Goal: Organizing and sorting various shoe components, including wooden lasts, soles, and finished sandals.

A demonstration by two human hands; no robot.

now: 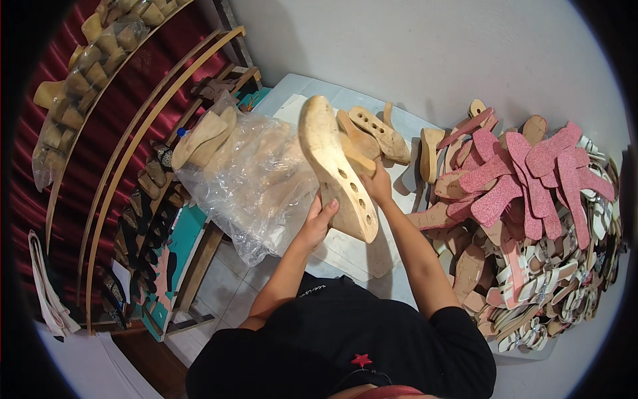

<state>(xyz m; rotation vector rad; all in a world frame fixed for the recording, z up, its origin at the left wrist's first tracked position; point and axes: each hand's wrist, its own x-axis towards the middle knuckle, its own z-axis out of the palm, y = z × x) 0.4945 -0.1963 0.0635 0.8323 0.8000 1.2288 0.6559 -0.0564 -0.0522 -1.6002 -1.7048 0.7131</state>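
My left hand point(317, 225) grips a pale wooden shoe sole point(323, 143) by its heel end, thumb on its side. The sole is tilted up toward me, with several dark round holes along the heel block. Behind it my right hand point(377, 184) is closed on a second wooden sole point(357, 159), partly hidden by the first. Just beyond lie more wooden soles, one with a row of holes point(380, 133). Left of my hands, a clear plastic bag point(249, 183) bulges with wooden soles, two of which stick out of its open end.
The pale table point(292, 85) stands against a grey wall. Pink strips shaped like soles point(492, 173) pile up on its right, above white strappy sandals point(531, 286). To the left are curved wooden racks point(100, 199), bagged wooden shoe forms point(90, 73) and a teal shelf point(189, 233).
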